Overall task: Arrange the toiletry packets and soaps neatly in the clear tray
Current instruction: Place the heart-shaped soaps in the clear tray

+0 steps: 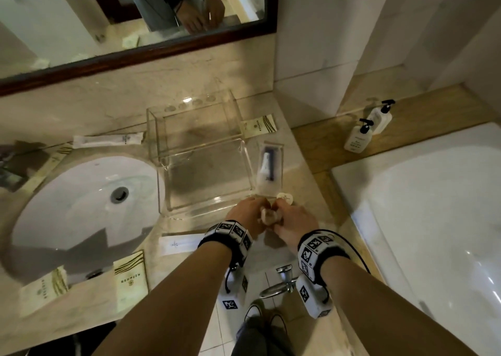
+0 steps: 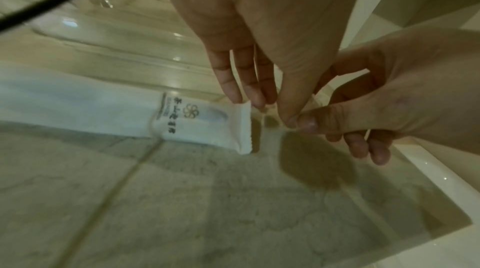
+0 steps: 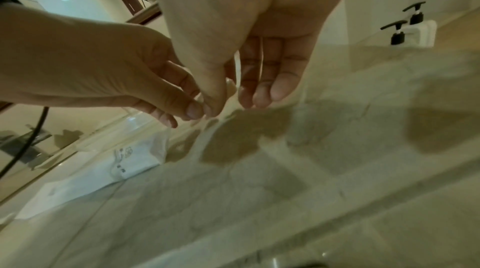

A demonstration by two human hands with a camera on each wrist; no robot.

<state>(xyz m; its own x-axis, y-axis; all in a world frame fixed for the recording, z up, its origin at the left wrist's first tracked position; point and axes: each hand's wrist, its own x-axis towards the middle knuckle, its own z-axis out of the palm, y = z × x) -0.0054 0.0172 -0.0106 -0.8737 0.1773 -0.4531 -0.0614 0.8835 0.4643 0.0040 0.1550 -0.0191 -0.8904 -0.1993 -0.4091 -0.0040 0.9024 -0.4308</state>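
Both hands meet just in front of the clear tray (image 1: 211,204), which holds nothing. My left hand (image 1: 257,209) and right hand (image 1: 279,211) pinch a small crumpled cream packet (image 1: 268,216) between them above the marble counter. In the wrist views my left hand (image 2: 267,108) and right hand (image 3: 236,106) touch thumb to thumb, and the packet shows only as thin film. A round soap (image 1: 285,197) lies beyond my right hand. A razor packet (image 1: 269,165) lies right of the tray. A white packet (image 2: 130,116) lies under my left wrist.
More packets lie around: cream ones (image 1: 259,126) (image 1: 131,279) (image 1: 43,292) and a long white one (image 1: 108,140). The sink (image 1: 81,192) is at the left, the bathtub (image 1: 433,220) at the right. Two pump bottles (image 1: 357,137) stand on the tub ledge.
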